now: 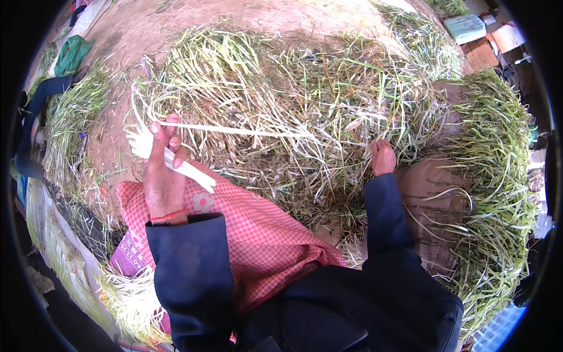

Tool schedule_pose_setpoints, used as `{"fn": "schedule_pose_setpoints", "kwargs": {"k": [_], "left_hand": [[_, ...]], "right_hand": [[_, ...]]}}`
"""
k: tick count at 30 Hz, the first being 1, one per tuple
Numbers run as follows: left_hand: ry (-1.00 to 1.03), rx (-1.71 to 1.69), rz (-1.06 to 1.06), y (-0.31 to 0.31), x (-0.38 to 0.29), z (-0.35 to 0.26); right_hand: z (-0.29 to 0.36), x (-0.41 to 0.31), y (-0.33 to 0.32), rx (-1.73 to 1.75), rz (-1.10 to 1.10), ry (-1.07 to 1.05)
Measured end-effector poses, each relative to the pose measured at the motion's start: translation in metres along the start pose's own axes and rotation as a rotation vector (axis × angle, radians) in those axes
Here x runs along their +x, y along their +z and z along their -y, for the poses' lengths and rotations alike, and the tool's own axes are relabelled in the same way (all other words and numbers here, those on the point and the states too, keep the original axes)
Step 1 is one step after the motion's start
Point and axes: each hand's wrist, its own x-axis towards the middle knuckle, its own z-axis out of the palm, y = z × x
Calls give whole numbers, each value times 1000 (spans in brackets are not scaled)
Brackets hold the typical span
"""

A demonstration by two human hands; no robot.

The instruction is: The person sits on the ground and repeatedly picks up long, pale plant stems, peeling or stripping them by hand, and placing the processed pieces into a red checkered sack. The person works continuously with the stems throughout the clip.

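Note:
My left hand (pixel 166 163), a red string at its wrist, grips a small bundle of pale leafy stalks (pixel 193 176), their cut-looking white ends towards the lower right. One long pale leaf (pixel 242 130) runs nearly straight from the left hand across to my right hand (pixel 382 157), whose closed fingers pinch its far end. Under both hands spreads a heap of loose green and straw-coloured leaves (pixel 272 88). A pink checked cloth with flowers (pixel 264 229) covers the lap below the left hand.
Long green leafy stalks (pixel 492 176) are piled along the right. More pale stalks (pixel 132 295) lie at lower left by a purple printed bag (pixel 129 257). A green cloth or bag (pixel 72 55) and another person's dark-clothed limb (pixel 33 119) are at far left. A light green container (pixel 465 28) stands at upper right.

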Motion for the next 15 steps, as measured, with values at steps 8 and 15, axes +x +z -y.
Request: {"fn": "schedule_pose_setpoints", "kwargs": {"k": [8, 15], "left_hand": [[-67, -35, -62, -7, 1, 1], [-263, -131, -43, -1, 0, 18]], "right_hand": [[17, -18, -21, -91, 61, -41], [148, -33, -56, 586, 442, -77]]}}
